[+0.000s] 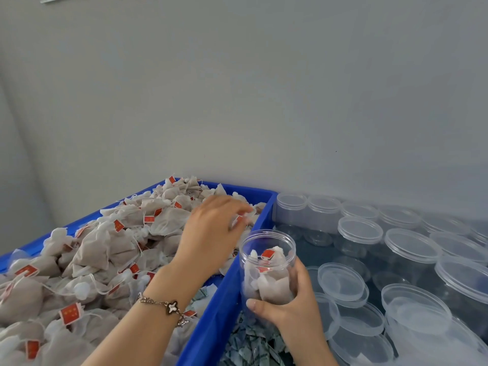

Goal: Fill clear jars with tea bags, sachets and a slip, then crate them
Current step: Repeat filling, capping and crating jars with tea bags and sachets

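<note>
— Two hands busy, I see. What's each one doing?

— My right hand [289,305] is wrapped around an open clear jar [267,268], thumb across the front, holding it upright just beside the wall of the blue crate [211,320]. A few tea bags [269,280] already sit inside it, one red tag showing near the rim.

— And your left hand?

— My left hand [211,231] reaches over the heap of tea bags [92,260] in the crate, fingertips curled down and pinching at one bag [244,216] near the far corner. A bracelet [169,307] hangs on that wrist.

— What's to the right?

— Rows of lidded jars [412,249], some loose lids [342,282], and a pile of printed sachets [253,344] below the jar I'm holding.
</note>
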Motion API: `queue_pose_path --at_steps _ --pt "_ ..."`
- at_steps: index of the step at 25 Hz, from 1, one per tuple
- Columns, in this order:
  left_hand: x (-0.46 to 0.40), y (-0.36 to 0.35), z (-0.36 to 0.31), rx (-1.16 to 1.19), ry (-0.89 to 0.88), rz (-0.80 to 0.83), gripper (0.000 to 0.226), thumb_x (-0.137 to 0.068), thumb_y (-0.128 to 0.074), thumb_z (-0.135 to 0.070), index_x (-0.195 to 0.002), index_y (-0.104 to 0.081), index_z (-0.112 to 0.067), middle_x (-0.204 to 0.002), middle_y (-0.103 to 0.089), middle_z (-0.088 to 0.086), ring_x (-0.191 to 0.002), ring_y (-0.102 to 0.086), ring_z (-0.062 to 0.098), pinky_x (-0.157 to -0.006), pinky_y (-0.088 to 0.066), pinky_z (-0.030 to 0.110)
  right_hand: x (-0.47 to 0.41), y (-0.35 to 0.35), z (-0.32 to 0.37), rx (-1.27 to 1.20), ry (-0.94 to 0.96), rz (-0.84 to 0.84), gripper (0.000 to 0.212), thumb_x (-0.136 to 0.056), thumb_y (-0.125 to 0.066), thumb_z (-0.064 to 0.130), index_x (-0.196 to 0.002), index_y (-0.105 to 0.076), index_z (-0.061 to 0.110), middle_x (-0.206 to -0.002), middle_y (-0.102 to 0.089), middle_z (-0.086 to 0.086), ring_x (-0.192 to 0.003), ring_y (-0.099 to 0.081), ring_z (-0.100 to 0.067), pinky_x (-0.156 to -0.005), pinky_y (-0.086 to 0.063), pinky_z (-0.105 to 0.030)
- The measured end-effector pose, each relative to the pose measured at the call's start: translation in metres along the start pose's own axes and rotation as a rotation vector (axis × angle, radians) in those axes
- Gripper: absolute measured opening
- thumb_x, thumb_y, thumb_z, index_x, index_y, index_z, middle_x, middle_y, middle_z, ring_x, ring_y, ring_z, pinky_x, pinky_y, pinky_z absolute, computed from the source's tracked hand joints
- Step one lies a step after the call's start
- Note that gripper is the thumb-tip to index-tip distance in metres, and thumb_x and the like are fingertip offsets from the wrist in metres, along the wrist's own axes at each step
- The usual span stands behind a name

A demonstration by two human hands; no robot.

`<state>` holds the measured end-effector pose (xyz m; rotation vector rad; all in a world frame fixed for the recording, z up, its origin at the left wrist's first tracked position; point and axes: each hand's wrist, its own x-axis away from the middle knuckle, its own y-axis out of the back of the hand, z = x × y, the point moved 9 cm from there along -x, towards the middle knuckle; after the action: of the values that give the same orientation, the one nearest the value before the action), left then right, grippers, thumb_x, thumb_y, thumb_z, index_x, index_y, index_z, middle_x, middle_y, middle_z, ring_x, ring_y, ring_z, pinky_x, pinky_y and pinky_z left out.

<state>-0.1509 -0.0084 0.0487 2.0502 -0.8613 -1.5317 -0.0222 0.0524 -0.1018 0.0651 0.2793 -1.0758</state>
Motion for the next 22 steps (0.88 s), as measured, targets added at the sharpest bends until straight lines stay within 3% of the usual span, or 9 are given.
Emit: queue_pose_path --at_steps 1,2,5,7,12,15,19,22 --pt "0.001 0.006 0.015 -0.043 0.08 -0.058 0.02 -0.093 -0.058 -0.022 -0.11 -0.068 -0.025 -0.107 -0.063 -0.013 -0.101 -0.049 0.004 -0.086 -0.037 0.024 0.0 0.002 0.001 0.004 0.005 -0.007 0.108 -0.043 -0.091 -0.003 -0.131 -0.045 0.039 -0.122 -0.058 0.016 -0.099 -0.06 0.004 -0.069 -0.05 -0.01" --pt "0.002 0.002 0.032 -0.103 0.165 -0.016 0.02 -0.094 -0.056 -0.018 -0.11 -0.067 -0.024 -0.107 -0.064 -0.01 -0.098 -0.054 0.008 -0.083 -0.043 0.024 0.0 0.004 0.001 0.005 0.006 -0.018 0.11 -0.043 -0.091 -0.003 -0.134 -0.043 0.038 -0.123 -0.058 0.017 -0.1 -0.059 0.003 -0.068 -0.05 -0.009" --pt "0.021 -0.048 0.082 -0.269 0.351 0.41 0.029 -0.094 -0.051 -0.011 -0.116 -0.063 -0.027 -0.117 -0.062 -0.005 -0.103 -0.059 0.014 -0.088 -0.052 0.032 -0.001 0.005 0.0 -0.007 0.0 -0.027 0.11 -0.045 -0.09 -0.005 -0.135 -0.042 0.037 -0.124 -0.056 0.014 -0.104 -0.058 -0.001 -0.066 -0.051 -0.011" --pt "0.038 -0.071 0.104 -0.362 0.397 0.569 0.035 -0.094 -0.051 -0.009 -0.12 -0.06 -0.029 -0.123 -0.06 -0.003 -0.107 -0.059 0.017 -0.089 -0.051 0.033 0.0 0.002 0.0 0.006 -0.002 -0.011 0.109 -0.044 -0.089 -0.004 -0.133 -0.043 0.04 -0.124 -0.056 0.015 -0.102 -0.059 0.0 -0.065 -0.051 -0.011" --pt "0.062 -0.083 0.149 -0.507 0.538 0.608 0.025 -0.093 -0.048 -0.019 -0.113 -0.061 -0.024 -0.117 -0.059 0.002 -0.103 -0.06 0.021 -0.078 -0.049 0.028 0.0 0.003 0.002 0.009 0.0 -0.007 0.108 -0.043 -0.089 0.0 -0.131 -0.043 0.042 -0.122 -0.057 0.019 -0.095 -0.058 0.009 -0.064 -0.051 -0.01" --pt "0.072 -0.097 0.155 -0.503 0.509 0.649 0.026 -0.092 -0.049 -0.024 -0.114 -0.062 -0.025 -0.12 -0.058 -0.001 -0.109 -0.055 0.019 -0.085 -0.049 0.029 -0.001 0.005 0.001 0.008 -0.003 -0.018 0.107 -0.045 -0.09 -0.001 -0.129 -0.043 0.046 -0.122 -0.056 0.02 -0.098 -0.059 0.004 -0.064 -0.052 -0.011" --pt "0.079 -0.105 0.153 -0.482 0.494 0.681 0.022 -0.094 -0.043 -0.024 -0.113 -0.051 -0.017 -0.118 -0.059 0.004 -0.107 -0.055 0.023 -0.078 -0.043 0.03 0.0 0.005 0.0 0.015 0.008 -0.03 0.106 -0.045 -0.091 -0.001 -0.124 -0.042 0.05 -0.122 -0.054 0.022 -0.102 -0.056 0.005 -0.066 -0.051 -0.01" --pt "0.082 -0.105 0.154 -0.475 0.517 0.707 0.018 -0.091 -0.048 -0.031 -0.103 -0.054 -0.019 -0.111 -0.062 0.001 -0.101 -0.058 0.02 -0.074 -0.044 0.029 0.0 0.004 -0.001 0.024 0.006 -0.022 0.106 -0.045 -0.09 -0.002 -0.125 -0.042 0.048 -0.124 -0.053 0.02 -0.103 -0.055 0.004 -0.063 -0.049 -0.007"
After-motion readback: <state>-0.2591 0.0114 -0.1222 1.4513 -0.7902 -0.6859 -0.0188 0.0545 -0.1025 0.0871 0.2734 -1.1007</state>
